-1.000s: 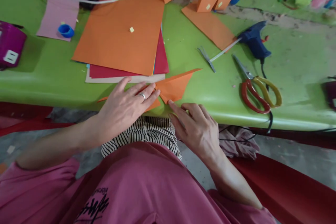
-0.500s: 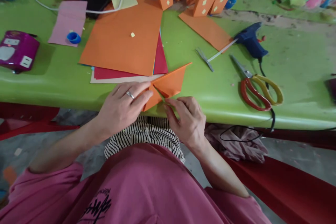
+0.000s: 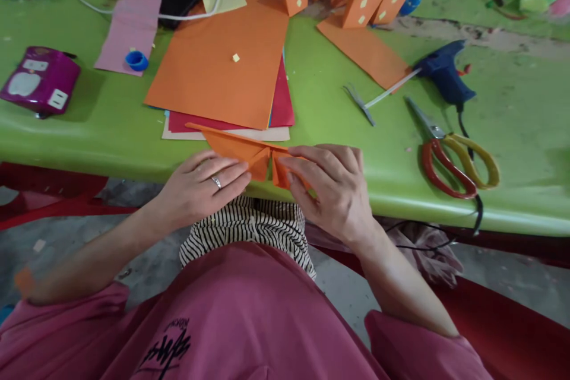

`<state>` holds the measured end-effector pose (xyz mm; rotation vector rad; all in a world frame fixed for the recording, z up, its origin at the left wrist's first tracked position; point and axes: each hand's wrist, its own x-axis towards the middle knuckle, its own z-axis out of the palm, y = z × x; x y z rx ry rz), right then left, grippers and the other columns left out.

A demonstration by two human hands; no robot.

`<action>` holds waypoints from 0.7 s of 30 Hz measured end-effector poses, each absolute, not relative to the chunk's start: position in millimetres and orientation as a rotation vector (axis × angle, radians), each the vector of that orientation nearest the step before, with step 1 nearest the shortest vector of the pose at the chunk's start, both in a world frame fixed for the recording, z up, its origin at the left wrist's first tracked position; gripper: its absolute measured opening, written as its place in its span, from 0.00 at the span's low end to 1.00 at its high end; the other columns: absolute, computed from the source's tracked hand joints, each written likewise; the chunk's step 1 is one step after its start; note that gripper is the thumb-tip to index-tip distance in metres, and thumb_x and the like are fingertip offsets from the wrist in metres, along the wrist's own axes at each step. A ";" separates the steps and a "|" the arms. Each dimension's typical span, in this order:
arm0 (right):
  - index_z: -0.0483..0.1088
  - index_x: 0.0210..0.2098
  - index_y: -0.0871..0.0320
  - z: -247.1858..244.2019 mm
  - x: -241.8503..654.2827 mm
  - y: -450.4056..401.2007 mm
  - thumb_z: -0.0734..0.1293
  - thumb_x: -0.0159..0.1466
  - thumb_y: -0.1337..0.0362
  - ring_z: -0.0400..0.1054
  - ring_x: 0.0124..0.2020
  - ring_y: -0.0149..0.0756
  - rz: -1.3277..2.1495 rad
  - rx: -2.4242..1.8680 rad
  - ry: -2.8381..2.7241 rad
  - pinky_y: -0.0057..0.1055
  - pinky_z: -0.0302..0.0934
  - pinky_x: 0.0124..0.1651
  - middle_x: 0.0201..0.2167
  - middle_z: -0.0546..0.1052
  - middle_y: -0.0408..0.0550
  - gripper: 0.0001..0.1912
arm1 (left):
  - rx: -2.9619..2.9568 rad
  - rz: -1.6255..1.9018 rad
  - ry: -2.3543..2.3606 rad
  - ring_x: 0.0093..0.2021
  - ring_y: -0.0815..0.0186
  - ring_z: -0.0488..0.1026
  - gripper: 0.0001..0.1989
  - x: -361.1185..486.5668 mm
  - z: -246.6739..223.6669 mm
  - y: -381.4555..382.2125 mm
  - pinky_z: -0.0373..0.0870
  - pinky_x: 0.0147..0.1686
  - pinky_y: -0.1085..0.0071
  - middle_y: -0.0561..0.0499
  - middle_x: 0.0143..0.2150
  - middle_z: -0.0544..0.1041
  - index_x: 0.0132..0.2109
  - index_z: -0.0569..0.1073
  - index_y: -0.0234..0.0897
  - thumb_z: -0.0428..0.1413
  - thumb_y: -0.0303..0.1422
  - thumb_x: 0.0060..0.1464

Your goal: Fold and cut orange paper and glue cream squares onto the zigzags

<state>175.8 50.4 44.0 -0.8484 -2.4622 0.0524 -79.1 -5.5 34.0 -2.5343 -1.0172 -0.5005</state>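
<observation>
A folded piece of orange paper (image 3: 240, 150) with a slit in its middle lies at the front edge of the table. My left hand (image 3: 202, 184), with a ring on one finger, holds its left part under closed fingers. On the other side, my right hand (image 3: 333, 187) grips the right part between thumb and fingers, covering much of it. Just behind the paper is a stack of sheets with a large orange sheet (image 3: 218, 71) on top and a small pale square (image 3: 236, 58) on that.
To the right lie scissors (image 3: 472, 157) with red and yellow handles, a blue glue gun (image 3: 445, 74) and a small metal stand (image 3: 358, 104). Folded orange pieces with pale squares (image 3: 360, 3) stand at the back. A purple power socket block (image 3: 42, 80) sits at left.
The folded orange paper has been turned; its long point now reaches left instead of right. My right hand has moved up and right onto its right part. The view has shifted slightly.
</observation>
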 end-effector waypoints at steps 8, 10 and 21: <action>0.75 0.47 0.57 47.0 165.9 73.6 0.64 0.71 0.66 0.72 0.46 0.41 0.193 -0.664 -2.589 0.40 0.61 0.47 0.45 0.82 0.50 0.09 | -2.405 -0.543 -1.093 0.43 0.65 0.76 0.09 -81.2 30.7 -5.6 0.73 0.45 0.66 0.53 0.44 0.84 0.46 0.79 0.39 0.57 0.23 0.63; 0.76 0.46 0.55 49.6 162.0 78.6 0.64 0.71 0.65 0.72 0.47 0.41 0.217 -0.646 -2.606 0.40 0.61 0.48 0.46 0.82 0.50 0.09 | -2.399 -0.563 -1.109 0.41 0.64 0.76 0.10 -86.2 28.1 -7.4 0.73 0.43 0.66 0.50 0.44 0.83 0.48 0.79 0.37 0.57 0.22 0.62; 0.76 0.43 0.55 42.1 136.7 98.5 0.61 0.73 0.64 0.72 0.45 0.40 0.319 -0.573 -2.681 0.39 0.66 0.51 0.46 0.82 0.50 0.11 | -2.334 -0.678 -1.433 0.45 0.61 0.79 0.14 -85.8 5.5 -17.2 0.76 0.44 0.63 0.49 0.46 0.82 0.52 0.78 0.45 0.57 0.27 0.62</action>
